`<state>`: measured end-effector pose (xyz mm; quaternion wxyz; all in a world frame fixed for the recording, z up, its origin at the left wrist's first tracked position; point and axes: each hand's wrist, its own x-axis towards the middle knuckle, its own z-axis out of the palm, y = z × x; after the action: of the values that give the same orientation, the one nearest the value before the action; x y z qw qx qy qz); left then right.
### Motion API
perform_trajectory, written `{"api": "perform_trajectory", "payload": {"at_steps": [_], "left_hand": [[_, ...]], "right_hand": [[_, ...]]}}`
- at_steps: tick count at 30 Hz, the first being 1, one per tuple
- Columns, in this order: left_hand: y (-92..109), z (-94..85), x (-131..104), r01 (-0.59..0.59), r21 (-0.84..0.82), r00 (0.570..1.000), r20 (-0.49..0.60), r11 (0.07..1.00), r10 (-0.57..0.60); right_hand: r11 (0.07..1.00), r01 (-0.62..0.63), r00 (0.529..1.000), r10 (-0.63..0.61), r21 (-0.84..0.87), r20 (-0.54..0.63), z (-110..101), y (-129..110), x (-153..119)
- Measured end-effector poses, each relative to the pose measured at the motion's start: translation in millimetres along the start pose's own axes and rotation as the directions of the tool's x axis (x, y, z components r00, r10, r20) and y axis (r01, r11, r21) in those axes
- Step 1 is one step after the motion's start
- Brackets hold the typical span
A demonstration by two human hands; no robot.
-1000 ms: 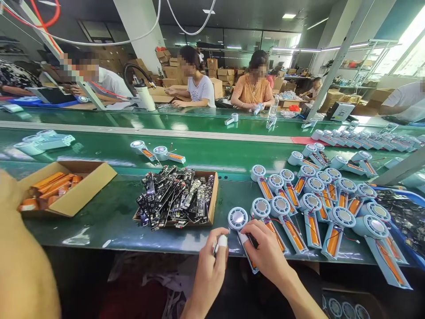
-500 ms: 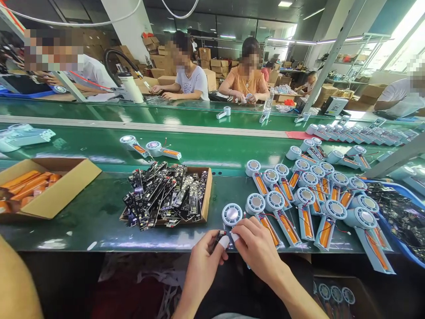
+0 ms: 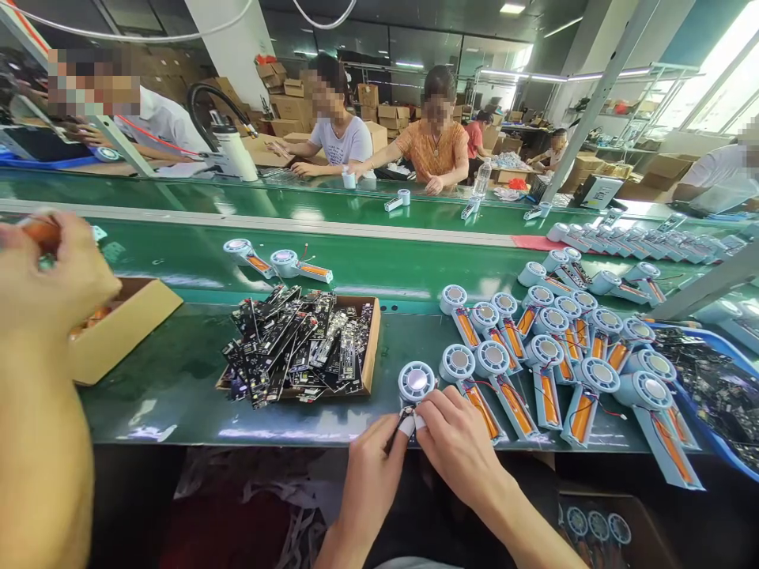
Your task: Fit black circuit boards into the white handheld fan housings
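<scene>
My left hand (image 3: pixel 375 465) pinches a small black circuit board (image 3: pixel 406 412), mostly hidden by the fingers. My right hand (image 3: pixel 459 436) is closed, its fingertips meeting the end of the board; whatever it grips there is too small and covered to make out. White covers show on fingertips of both hands. Just beyond them lies a light-blue handheld fan (image 3: pixel 416 381) with a round head, its handle hidden by my hands. Several similar fans (image 3: pixel 492 359) with orange batteries in their open handles lie to the right.
A cardboard tray (image 3: pixel 372 348) heaped with circuit boards (image 3: pixel 285 340) stands left of my hands. A co-worker's hand (image 3: pixel 65 276) grips an orange item above a cardboard box (image 3: pixel 134 324) at far left. A blue bin (image 3: pixel 720 340) of boards is right; a green conveyor (image 3: pixel 379 273) runs behind.
My left hand has brought the circuit board up against my right fingertips. A co-worker's arm has reached in at left with an orange item. Across the belt, a person has stretched an arm sideways.
</scene>
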<state>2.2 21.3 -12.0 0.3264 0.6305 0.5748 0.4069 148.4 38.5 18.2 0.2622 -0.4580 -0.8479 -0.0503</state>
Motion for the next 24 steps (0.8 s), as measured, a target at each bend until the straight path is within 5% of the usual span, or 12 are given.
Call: {"api": "perform_trajectory", "payload": {"at_steps": [5, 14, 19, 24], "left_hand": [[-8.5, 2.9, -7.6, -0.190, 0.100, 0.982, 0.000, 0.977, 0.191], [-13.3, -15.4, 6.8, -0.281, 0.054, 0.947, 0.179, 0.958, 0.268], [-1.4, -24.2, 15.7, -0.263, -0.025, 0.933, 0.249, 0.964, 0.261], [0.1, -26.0, 19.9, -0.269, -0.030, 0.930, 0.251, 0.963, 0.267]], "right_hand": [[0.998, -0.062, 0.998, 0.061, 0.014, 0.030, 2.3, -5.3, 0.2], [0.862, -0.203, 0.978, 0.159, 0.465, 0.132, -2.0, 20.3, -1.2], [0.830, -0.126, 0.980, 0.020, 0.543, 0.196, -11.1, 31.3, 3.4], [0.898, -0.055, 0.994, 0.008, 0.437, 0.109, 0.7, 26.9, -3.5]]}}
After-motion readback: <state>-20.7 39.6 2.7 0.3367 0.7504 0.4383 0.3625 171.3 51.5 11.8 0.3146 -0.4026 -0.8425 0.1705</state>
